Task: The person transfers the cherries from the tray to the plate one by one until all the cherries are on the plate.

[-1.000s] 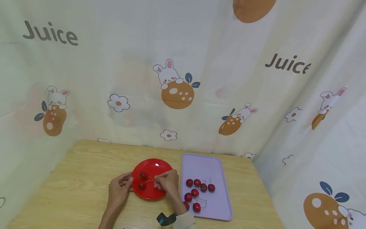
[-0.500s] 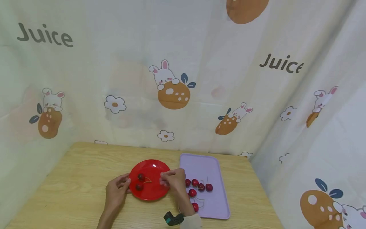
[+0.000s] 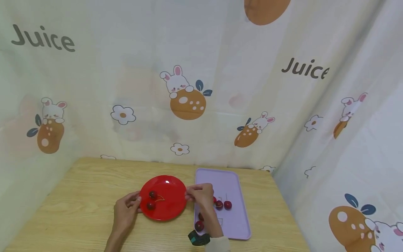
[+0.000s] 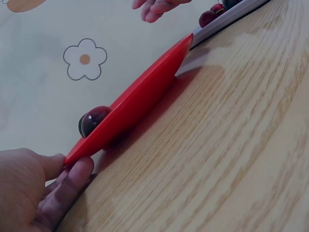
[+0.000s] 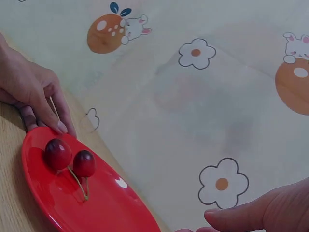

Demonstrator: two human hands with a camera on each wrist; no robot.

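Note:
Two dark red cherries (image 3: 151, 205) with joined stems lie on the left part of a red plate (image 3: 172, 200). My left hand (image 3: 124, 212) pinches the plate's left rim, thumb above and fingers beneath. In the left wrist view the plate (image 4: 145, 92) is seen edge-on, close over the table. My right hand (image 3: 204, 196) is beside the plate's right edge and over the left part of the lilac tray (image 3: 217, 176). The left wrist view shows that right hand (image 4: 159, 7) raised above the plate, apart from it, with nothing visible in its fingers.
Several cherries (image 3: 228, 205) with stems lie in the tray, some hidden behind my right forearm. A light wooden table (image 3: 104, 182) carries the plate and tray. A printed curtain (image 3: 141, 87) closes off the back and sides.
My right hand has withdrawn from the cherry stems on the plate and moved right toward the tray. The two cherries stay on the plate; my left hand keeps its hold on the rim.

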